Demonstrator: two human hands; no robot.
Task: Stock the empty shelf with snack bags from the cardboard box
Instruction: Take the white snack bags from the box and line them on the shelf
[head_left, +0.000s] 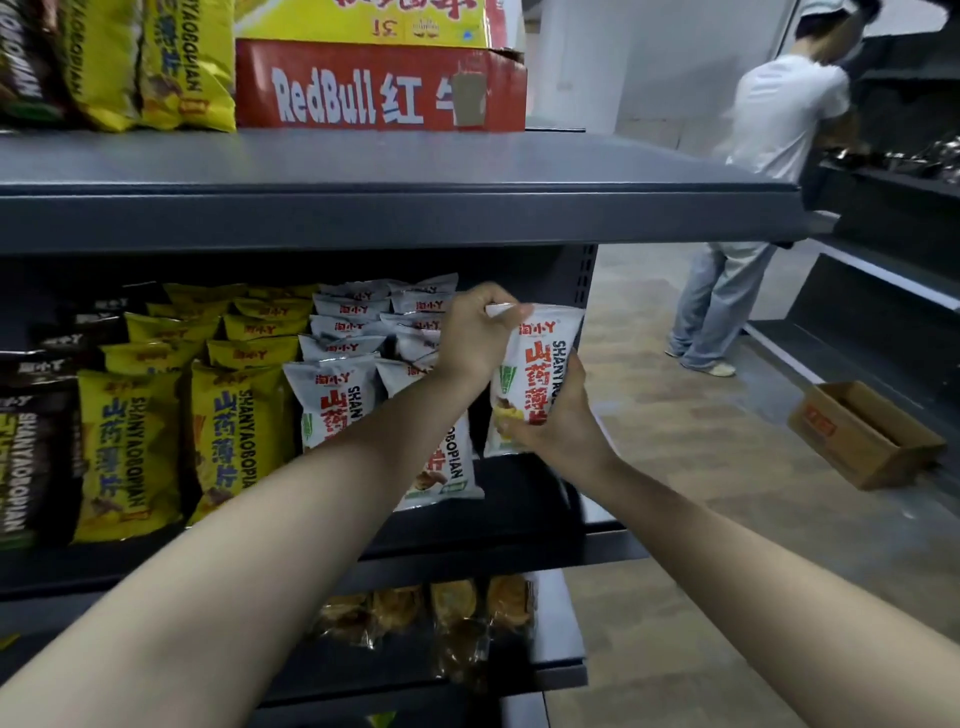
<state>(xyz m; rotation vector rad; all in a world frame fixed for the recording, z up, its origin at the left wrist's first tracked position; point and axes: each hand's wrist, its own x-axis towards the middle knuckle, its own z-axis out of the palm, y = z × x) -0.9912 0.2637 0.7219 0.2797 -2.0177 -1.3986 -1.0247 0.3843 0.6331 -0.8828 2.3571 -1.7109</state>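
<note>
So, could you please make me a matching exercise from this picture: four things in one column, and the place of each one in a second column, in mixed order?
Things
1. white snack bag
2. RedBull carton
3. cardboard box
4. clear packs of brown snacks

Places
a. on the lowest shelf in view
b. held between the left hand and the right hand
c. on the top shelf, under a yellow carton
d. low at the right, beside the other shelving

Pairs: 1-b, 2-c, 3-d, 4-a
</note>
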